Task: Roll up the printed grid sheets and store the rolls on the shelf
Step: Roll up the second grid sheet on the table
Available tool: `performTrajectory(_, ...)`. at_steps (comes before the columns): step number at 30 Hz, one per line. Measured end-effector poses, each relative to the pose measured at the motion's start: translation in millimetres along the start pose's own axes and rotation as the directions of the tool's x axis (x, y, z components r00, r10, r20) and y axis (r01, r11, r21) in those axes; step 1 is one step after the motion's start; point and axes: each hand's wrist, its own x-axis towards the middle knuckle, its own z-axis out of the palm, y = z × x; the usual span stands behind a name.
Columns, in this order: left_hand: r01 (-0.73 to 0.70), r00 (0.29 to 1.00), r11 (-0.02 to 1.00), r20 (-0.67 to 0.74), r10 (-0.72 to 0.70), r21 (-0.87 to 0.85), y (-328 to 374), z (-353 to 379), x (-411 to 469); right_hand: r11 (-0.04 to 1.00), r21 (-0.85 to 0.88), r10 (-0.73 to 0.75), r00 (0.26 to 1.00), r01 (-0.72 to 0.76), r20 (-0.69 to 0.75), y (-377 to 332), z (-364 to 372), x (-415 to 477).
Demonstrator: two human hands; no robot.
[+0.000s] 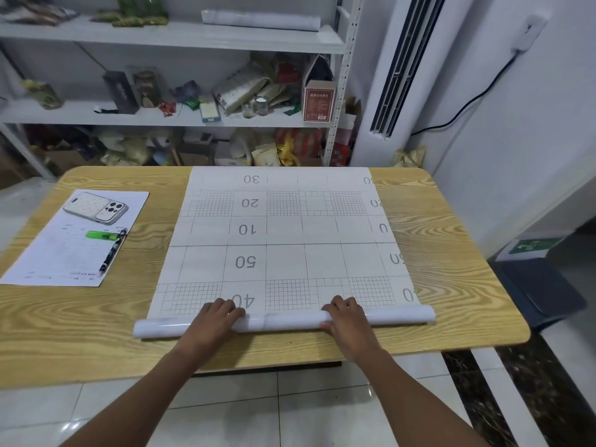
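Both left hand and right hand curl round the white glossy grid-sheet roll, I think; push one ahead and it'll telescope.

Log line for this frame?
phase: rolling; left hand: grips roll; right hand: grips roll; grid sheet: mostly flat on table; shelf: one stored roll

1. I see the grid sheet spread on the wooden table, its near end wound into a tube.
2. The left hand and right hand each curl over that tube, well apart.
3. A white roll lies on the top shelf.
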Motion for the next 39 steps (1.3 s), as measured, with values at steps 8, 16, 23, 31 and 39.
performTrajectory(8,0.063,0.997,0.998,0.051,-0.062,-0.018,-2.1,-4.5,0.8,0.991,0.119,0.054,0.998,-0.057,0.025,-4.9,-2.6,-0.4)
performTrajectory(16,0.063,0.995,0.998,0.079,-0.064,0.023,-1.4,-5.0,3.6,0.993,0.11,0.039,0.999,-0.039,-0.001,-5.9,-2.1,-2.9)
performTrajectory(23,0.049,0.996,0.999,0.08,-0.05,0.014,1.0,-8.8,6.2,0.999,0.024,0.039,0.999,-0.038,-0.03,-3.4,1.6,-0.1)
performTrajectory(31,0.057,0.998,0.994,0.028,-0.055,-0.093,0.5,0.1,-4.2,1.0,-0.011,0.022,0.999,-0.023,-0.034,-0.5,3.8,-1.5)
performTrajectory(39,0.068,0.994,0.995,0.089,-0.061,-0.077,-0.8,-0.2,-3.4,0.998,0.054,0.042,0.999,-0.043,0.015,0.0,-0.4,-0.8)
